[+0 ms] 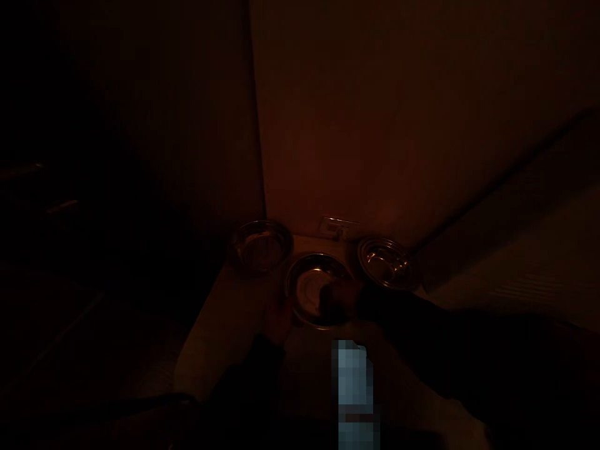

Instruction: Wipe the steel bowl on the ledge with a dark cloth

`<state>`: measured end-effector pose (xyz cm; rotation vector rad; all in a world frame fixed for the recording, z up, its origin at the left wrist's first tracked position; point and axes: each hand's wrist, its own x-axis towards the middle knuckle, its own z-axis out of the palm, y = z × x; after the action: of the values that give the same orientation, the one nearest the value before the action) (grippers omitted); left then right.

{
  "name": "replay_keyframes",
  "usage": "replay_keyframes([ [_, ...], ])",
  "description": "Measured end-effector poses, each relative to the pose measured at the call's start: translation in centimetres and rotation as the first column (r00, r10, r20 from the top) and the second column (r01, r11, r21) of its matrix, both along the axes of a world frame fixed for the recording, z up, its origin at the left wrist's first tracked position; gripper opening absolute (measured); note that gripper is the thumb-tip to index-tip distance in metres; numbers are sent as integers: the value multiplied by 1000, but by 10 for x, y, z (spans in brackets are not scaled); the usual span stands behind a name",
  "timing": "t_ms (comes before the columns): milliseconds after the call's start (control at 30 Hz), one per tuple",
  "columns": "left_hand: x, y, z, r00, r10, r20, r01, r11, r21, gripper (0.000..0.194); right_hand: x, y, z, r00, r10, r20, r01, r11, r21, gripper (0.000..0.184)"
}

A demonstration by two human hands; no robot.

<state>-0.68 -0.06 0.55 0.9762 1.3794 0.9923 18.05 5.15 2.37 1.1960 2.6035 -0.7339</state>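
The picture is very dark. A round, shiny metal bowl [309, 284] sits on a small table in front of me. My left hand [279, 319] is at its left rim and seems to hold the bowl there. Over the bowl's right side, my right hand [341, 297] reaches in with its fingers bent together. A dark patch at those fingers could be something held, but the gloom hides what it is. Both forearms are in dark sleeves.
Another metal bowl [262, 247] stands at the back left of the table [225, 331], and a stack of metal dishes [387, 262] at the back right. A wall socket [338, 228] sits low on the wall behind. A bright pixelated patch [354, 378] lies below the middle bowl.
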Motion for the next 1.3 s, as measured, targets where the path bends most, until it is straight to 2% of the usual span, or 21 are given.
replay_keyframes([
  [100, -1, 0, 0, 999, -37, -10, 37, 999, -18, 41, 4, 12, 3, 986, -135, 98, 120, 982, 145, 19],
  [233, -1, 0, -1, 997, 6, -78, -4, 1000, 26, 35, -23, 19, -2, 972, -221, 85, 192, 945, 265, 33],
  [300, 0, 0, -3, 996, 29, -87, -26, 999, 45, 34, -35, 14, -9, 985, -170, 41, 154, 955, 252, 34],
  [367, 2, 0, -4, 996, 44, -81, -40, 998, 46, 34, -39, 5, -17, 998, -31, -56, 40, 983, 178, 31],
  [433, 2, 1, -5, 994, 51, -97, -45, 997, 65, 34, -37, 0, -23, 976, 111, -187, -93, 990, 105, 27],
  [500, 2, 2, -6, 990, 45, -132, -34, 995, 89, 32, -33, 3, -26, 959, 147, -244, -122, 986, 114, 27],
  [567, 1, 2, -6, 986, 24, -162, -8, 995, 99, 32, -32, 12, -24, 980, 61, -188, -26, 983, 183, 30],
  [633, 1, 2, -5, 984, 17, -178, -3, 997, 77, 33, -30, 21, -20, 993, -85, -87, 104, 963, 247, 32],
  [700, 2, 1, -3, 981, 56, -188, -45, 997, 61, 33, -25, 23, -15, 981, -194, -14, 190, 944, 271, 35],
  [767, 4, 1, -1, 979, 102, -177, -90, 993, 74, 32, -19, 16, -13, 972, -235, 7, 225, 937, 267, 37],
  [900, 5, 1, 3, 983, 108, -150, -96, 992, 85, 30, -15, -3, -15, 993, -87, -82, 100, 981, 169, 33],
  [933, 5, 1, 4, 983, 100, -157, -88, 993, 79, 30, -17, -3, -15, 988, -101, -113, 118, 982, 151, 33],
  [1000, 3, -1, 3, 988, 49, -145, -43, 998, 43, 34, -21, 3, -16, 958, -245, -153, 267, 952, 148, 32],
  [1100, 0, -4, -1, 996, -28, -85, 27, 999, -23, 43, -34, 15, -17, 860, -475, -187, 506, 842, 189, 34],
  [1167, -1, -5, -6, 998, -28, -51, 26, 999, -37, 44, -46, 15, -19, 823, -523, -222, 562, 807, 181, 35],
  [1233, -2, -5, -13, 1000, 10, 21, -9, 998, -61, 44, -57, 8, -21, 803, -539, -256, 584, 796, 157, 36],
  [1300, -3, -5, -18, 994, 39, 103, -31, 997, -75, 45, -61, -4, -22, 820, -491, -293, 539, 835, 110, 36],
])
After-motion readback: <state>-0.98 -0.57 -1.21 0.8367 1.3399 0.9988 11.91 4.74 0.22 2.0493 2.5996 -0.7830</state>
